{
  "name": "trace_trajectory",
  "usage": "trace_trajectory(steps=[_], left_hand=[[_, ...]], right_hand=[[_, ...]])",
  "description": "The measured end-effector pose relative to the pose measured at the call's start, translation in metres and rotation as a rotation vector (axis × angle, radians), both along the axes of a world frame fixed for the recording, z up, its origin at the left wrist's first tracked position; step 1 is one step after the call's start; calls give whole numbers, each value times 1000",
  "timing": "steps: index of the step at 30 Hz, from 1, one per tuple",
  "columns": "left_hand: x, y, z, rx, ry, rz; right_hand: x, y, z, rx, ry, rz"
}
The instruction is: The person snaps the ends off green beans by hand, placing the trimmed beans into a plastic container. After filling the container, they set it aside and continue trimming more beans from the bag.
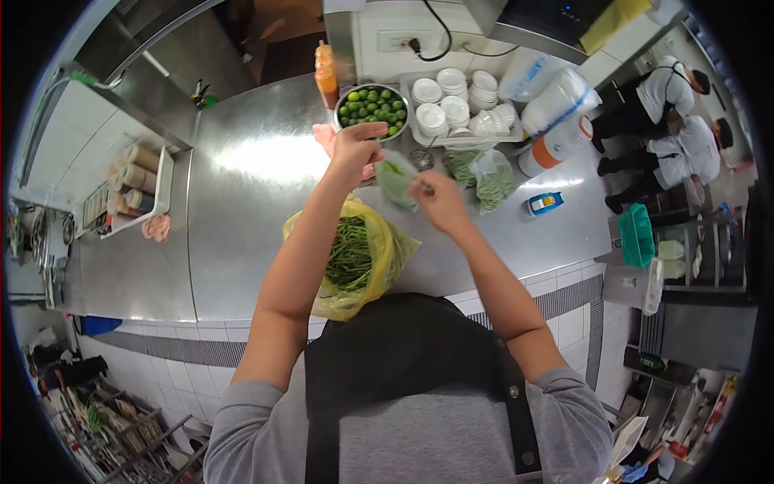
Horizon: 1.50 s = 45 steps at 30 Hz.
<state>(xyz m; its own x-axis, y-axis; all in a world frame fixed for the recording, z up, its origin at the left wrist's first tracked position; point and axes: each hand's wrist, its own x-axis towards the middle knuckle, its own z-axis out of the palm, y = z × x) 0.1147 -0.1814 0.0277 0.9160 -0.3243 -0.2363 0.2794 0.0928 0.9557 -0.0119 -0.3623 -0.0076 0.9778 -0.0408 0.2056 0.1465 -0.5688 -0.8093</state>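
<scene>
A small clear plastic bag (395, 182) with green pieces inside hangs between my hands over the steel counter, slightly blurred. My left hand (355, 153), fingers closed, holds its upper left edge in front of the bowl of limes. Pinched at the bag's right side is my right hand (440, 202), with the fingertips bent inward. Below them, close to my apron, a large open yellow plastic bag (387, 262) is full of cut long green beans (350, 252). Two filled clear bags of greens (493, 184) lie to the right of my right hand.
Behind my hands stand a metal bowl of limes (372, 111), an orange sauce bottle (326, 77) and a white crate (514, 134) of stacked small dishes. A blue container (545, 203) and a white-orange jug (556, 147) are at right. Two people (673, 153) stand beyond the counter.
</scene>
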Motion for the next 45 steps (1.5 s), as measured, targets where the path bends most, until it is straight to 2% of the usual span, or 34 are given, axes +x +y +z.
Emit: trace_trajectory(steps=[2,3,5,9,11,14,18,20,21,23,25,26,27,28,30,32,33,38,40,45], left_hand=[[-7,5,4,-8,-16,-16],[-9,7,5,-8,-30,-17],[-12,9,5,7,-7,-39],[-11,0,7,-49,-35,-30],[-13,-14,22,-81,-34,-11],[-9,-51,36,-117,-50,-7],[-4,-80,18,-239,-182,-108],[-10,-84,19,-95,-267,-112],[-9,-83,8,-138,-282,-100],[-13,-71,2,-122,-272,-76],[-19,-56,0,-83,-257,-12],[-22,-47,-1,-83,-255,-6],[-25,-39,-3,-93,-228,49],[-28,-29,-4,-104,-201,105],[-38,-9,-3,-90,-218,129],[-55,10,5,-16,-242,186],[-64,20,9,-20,-242,198],[-115,67,7,186,-251,261],[-133,75,2,159,-205,299],[-156,83,-8,94,-135,337]], right_hand=[[-11,6,1,158,162,-82],[-12,4,-6,152,160,-86],[-10,0,-25,584,105,-233],[-9,-5,-16,592,18,-276],[-9,-8,-3,527,-143,-325],[-10,-39,1,480,-163,-368],[-5,-88,-22,404,-101,-434],[0,-113,-22,62,15,-492],[6,-129,-20,59,8,-498],[20,-163,-13,3,-177,-250],[38,-209,31,-167,-211,-430],[48,-227,65,-175,-362,-516],[54,-240,103,-242,-336,-683],[69,-282,115,-410,-485,-715],[87,-340,149,-670,-435,-688],[100,-395,150,-968,-311,-543],[105,-408,150,-986,-207,-486],[111,-418,157,-830,-161,-345],[112,-423,159,-713,-187,-315],[110,-425,195,-749,-192,-267]])
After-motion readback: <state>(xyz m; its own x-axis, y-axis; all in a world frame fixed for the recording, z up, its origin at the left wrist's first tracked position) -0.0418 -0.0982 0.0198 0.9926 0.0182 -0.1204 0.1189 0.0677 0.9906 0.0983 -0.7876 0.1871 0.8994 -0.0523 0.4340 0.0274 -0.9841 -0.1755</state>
